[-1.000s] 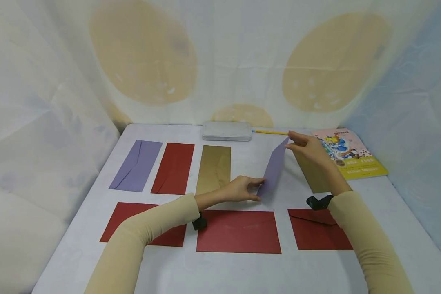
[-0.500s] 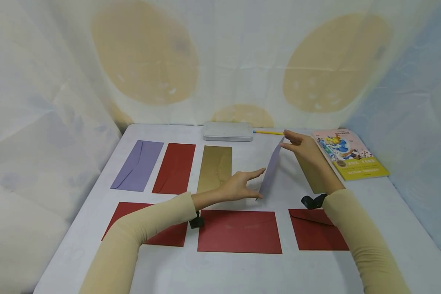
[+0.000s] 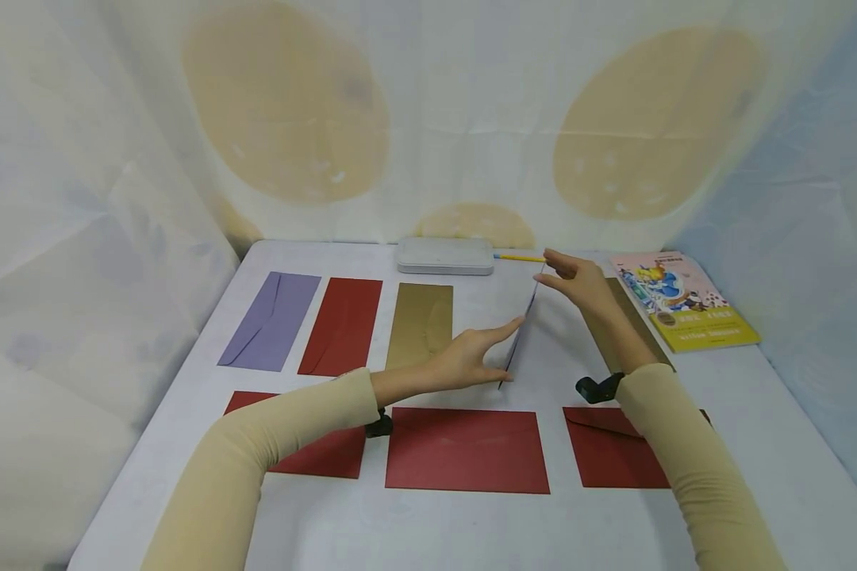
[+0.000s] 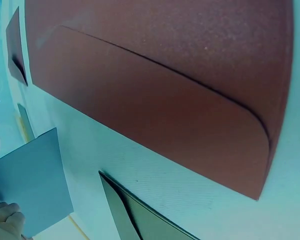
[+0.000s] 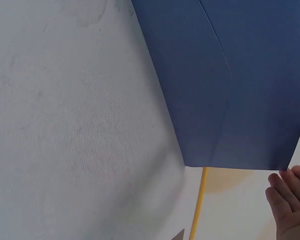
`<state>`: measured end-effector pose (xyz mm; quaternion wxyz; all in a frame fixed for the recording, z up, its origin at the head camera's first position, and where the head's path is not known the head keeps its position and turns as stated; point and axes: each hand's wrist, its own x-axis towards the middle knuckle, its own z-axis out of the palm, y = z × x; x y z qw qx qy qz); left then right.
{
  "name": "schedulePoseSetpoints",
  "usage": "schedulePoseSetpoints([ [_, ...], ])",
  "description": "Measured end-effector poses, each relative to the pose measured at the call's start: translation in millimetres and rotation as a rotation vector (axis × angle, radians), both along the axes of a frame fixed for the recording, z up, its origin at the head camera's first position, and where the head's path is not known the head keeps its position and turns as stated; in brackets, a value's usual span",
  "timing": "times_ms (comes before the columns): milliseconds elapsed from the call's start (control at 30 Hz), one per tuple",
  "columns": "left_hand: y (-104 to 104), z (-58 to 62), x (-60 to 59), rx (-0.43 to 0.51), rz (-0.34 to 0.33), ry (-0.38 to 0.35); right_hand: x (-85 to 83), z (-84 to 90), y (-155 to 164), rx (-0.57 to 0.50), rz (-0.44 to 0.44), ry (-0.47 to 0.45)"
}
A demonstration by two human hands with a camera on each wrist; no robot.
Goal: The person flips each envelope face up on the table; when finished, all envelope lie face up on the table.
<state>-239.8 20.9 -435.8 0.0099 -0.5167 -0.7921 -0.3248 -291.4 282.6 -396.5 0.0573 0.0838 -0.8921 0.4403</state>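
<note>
A purple envelope stands tilted between my hands, almost edge-on in the head view. Its flap seam shows in the right wrist view, where the envelope looks dark blue; the left wrist view shows its plain side, with the envelope looking blue-grey. My left hand holds it at the near end, thumb low and index finger higher, spread apart. At the far upper corner my right hand holds it between thumb and fingers. A gold envelope lies left of it; another gold envelope is partly under my right arm.
Flat on the table lie another purple envelope, a red envelope and a front row of red envelopes. A grey case and yellow pencil sit at the back, a picture book at right.
The held purple envelope has turned from showing its face to nearly edge-on. My right hand has shifted left. My left index finger lifted off the envelope and now meets it higher up.
</note>
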Motion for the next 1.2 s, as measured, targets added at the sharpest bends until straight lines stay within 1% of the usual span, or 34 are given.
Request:
schedulePoseSetpoints([
  [100, -1.4, -0.5, -0.2, 0.026, -0.009, 0.021, -2.8, -1.5, -3.4, -0.015, -0.003, 0.018],
  [200, -3.3, -0.8, -0.8, 0.052, -0.012, 0.035, -5.6, -3.4, -5.3, -0.031, -0.01, 0.015],
  [300, -5.7, 0.2, -0.9, 0.055, -0.007, 0.02, -6.4, -4.5, -6.8, -0.038, -0.014, 0.003],
  [500, -12.2, 0.3, -1.5, 0.069, 0.005, -0.029, -4.1, -6.1, -8.3, -0.013, -0.017, 0.005],
  [633, -18.2, -2.1, -3.5, 0.083, 0.032, -0.036, -1.0, -11.2, -7.9, 0.05, 0.006, -0.001],
  [733, -23.1, -4.2, -5.0, 0.101, 0.056, -0.046, 1.7, -17.4, -7.2, 0.129, 0.035, -0.032],
  [867, -29.0, -6.6, -6.5, 0.114, 0.081, -0.083, 5.6, -26.3, -6.3, 0.204, 0.091, -0.094],
  [967, -32.7, -7.9, -7.1, 0.109, 0.099, -0.106, 8.3, -31.1, -5.8, 0.246, 0.134, -0.113],
  [1033, -34.7, -8.8, -7.4, 0.107, 0.113, -0.118, 10.1, -33.3, -6.0, 0.255, 0.151, -0.123],
  [1100, -36.4, -9.3, -7.0, 0.117, 0.122, -0.153, 11.3, -35.0, -6.4, 0.253, 0.162, -0.135],
  [1200, -38.2, -10.8, -6.7, 0.149, 0.125, -0.24, 12.1, -37.1, -7.9, 0.246, 0.186, -0.15],
])
